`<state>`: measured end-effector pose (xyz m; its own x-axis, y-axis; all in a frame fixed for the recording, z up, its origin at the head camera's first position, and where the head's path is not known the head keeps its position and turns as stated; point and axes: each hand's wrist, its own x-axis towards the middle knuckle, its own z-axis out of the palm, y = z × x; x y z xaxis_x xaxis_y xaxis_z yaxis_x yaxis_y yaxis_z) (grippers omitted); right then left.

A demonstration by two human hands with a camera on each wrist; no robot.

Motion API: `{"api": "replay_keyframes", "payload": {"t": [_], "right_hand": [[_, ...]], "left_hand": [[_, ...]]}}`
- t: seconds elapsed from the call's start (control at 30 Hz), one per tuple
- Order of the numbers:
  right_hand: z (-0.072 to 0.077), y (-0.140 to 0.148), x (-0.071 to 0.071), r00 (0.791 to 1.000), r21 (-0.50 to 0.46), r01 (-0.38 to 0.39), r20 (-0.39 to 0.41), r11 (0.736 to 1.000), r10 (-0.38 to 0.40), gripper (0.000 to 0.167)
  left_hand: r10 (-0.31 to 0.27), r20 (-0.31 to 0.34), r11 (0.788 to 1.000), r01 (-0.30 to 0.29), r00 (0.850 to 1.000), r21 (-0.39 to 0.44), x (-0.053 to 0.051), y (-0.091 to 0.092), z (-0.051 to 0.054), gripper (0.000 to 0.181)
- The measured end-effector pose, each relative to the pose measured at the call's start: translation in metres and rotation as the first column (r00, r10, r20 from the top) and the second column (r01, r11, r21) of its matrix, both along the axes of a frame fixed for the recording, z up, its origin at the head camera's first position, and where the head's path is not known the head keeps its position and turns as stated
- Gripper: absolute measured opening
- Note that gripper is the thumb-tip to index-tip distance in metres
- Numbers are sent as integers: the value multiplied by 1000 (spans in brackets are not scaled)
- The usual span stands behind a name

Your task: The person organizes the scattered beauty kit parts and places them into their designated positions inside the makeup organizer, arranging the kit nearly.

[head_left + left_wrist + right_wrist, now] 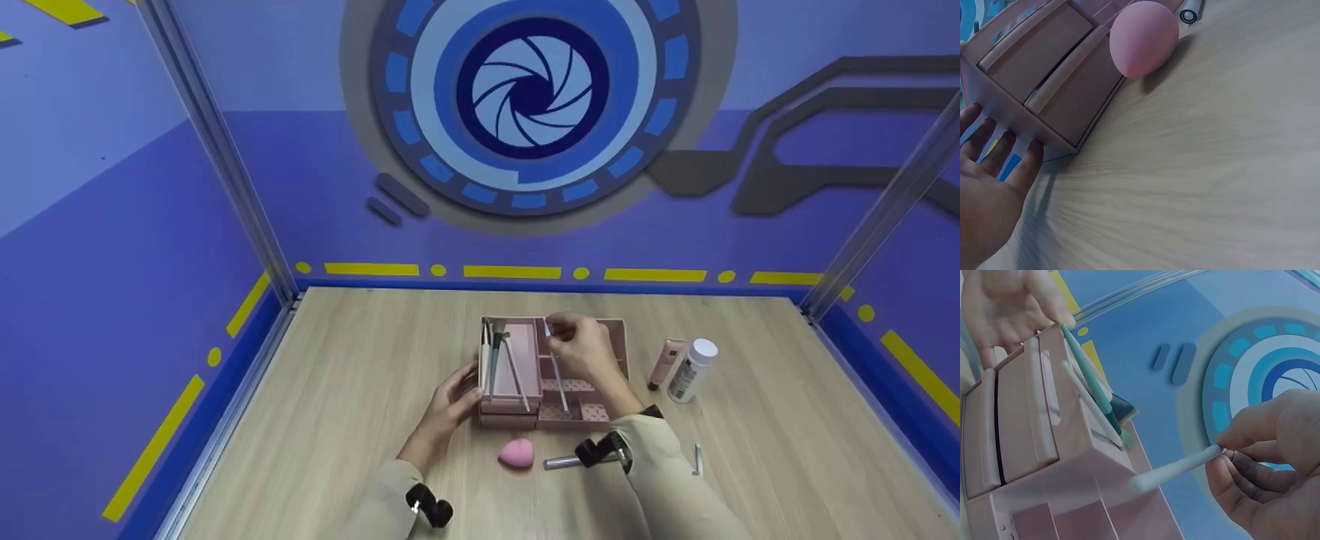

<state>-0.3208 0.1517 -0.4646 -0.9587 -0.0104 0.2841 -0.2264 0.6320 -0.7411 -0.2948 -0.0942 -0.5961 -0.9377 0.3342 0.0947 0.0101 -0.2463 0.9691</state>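
A pink makeup organizer box (510, 420) with drawers and open compartments stands on the table. My left hand (444, 405) rests against its left side, fingers spread and fairly straight in the left wrist view (988, 191). Over the right-hand compartments, my right hand (581, 346) pinches a thin white-handled makeup brush (1179, 468) by one end. The brush's head is hidden by the fingers, and its handle slants down toward the front. Several makeup brushes, one with a green handle (1088, 374), lean in the box's left upper tray (525, 352).
In front of the box lie a pink makeup sponge (517, 454) and a silver tube (562, 463), partly behind the right wrist. To the right stand a pink squeeze tube (665, 364) and a white-capped bottle (694, 371). A small silver item (698, 459) lies near the right sleeve.
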Motion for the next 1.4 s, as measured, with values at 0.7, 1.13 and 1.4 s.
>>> {"api": "replay_keyframes", "payload": {"t": [0.7, 1.13, 1.4], "right_hand": [[5, -18, -11, 1000, -34, -27, 11, 999, 27, 28], [1, -25, -19, 1000, -49, -21, 8, 999, 21, 29], [-4, -27, -24, 1000, -61, 9, 15, 998, -8, 30]], "left_hand": [[-12, -20, 999, 11, 1000, -42, 0, -1, -1, 64], [-16, -67, 1000, 15, 998, -22, -2, -1, -3, 65], [-14, -56, 1000, 13, 998, -19, -2, -1, -2, 66]]}}
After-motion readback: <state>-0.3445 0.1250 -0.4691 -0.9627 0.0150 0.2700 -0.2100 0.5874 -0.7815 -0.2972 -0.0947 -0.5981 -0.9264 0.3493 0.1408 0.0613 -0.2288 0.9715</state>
